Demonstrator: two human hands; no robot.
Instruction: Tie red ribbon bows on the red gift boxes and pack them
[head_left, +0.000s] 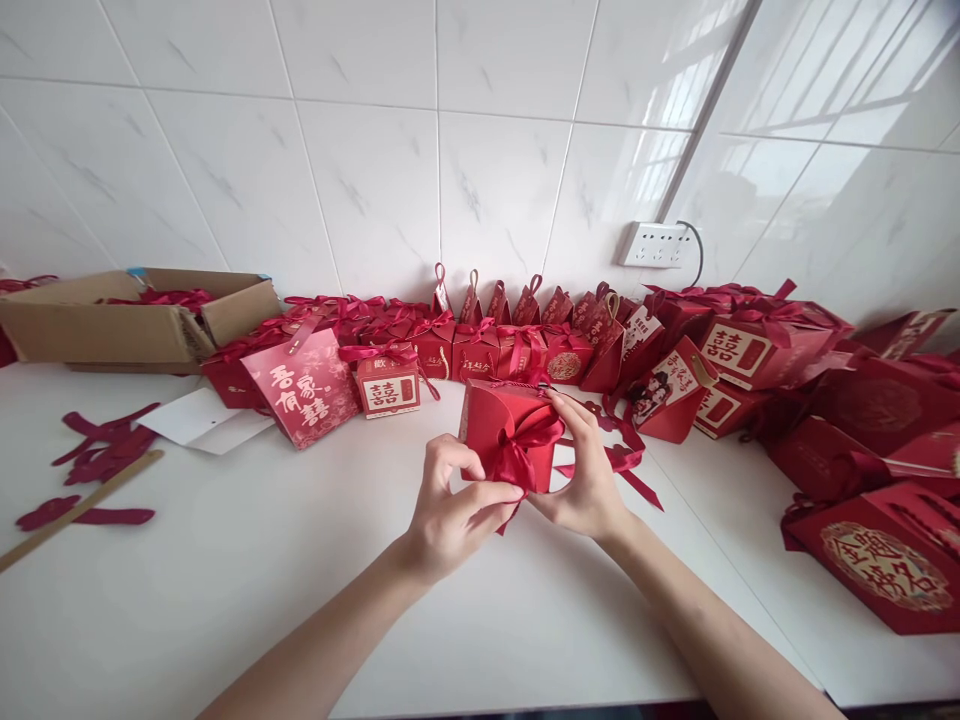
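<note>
A small red gift box [480,420] is held up above the white table, tilted toward me, with a dark red satin ribbon [525,450] tied in a bow on its face. My left hand [454,505] is closed at the lower left, thumb and forefinger pinching the ribbon near the bottom of the bow. On the right side, my right hand [585,470] grips the box, fingers on the top edge and thumb low by the bow. Loose red ribbon pieces [622,455] lie on the table behind my right hand.
Rows of finished red boxes [480,345] line the tiled wall. More boxes [877,550] crowd the right side. A cardboard carton [97,330], a white card [202,420], ribbon scraps [112,450] and a thin tan strip [90,500] lie at left. A power socket [656,245] is on the wall.
</note>
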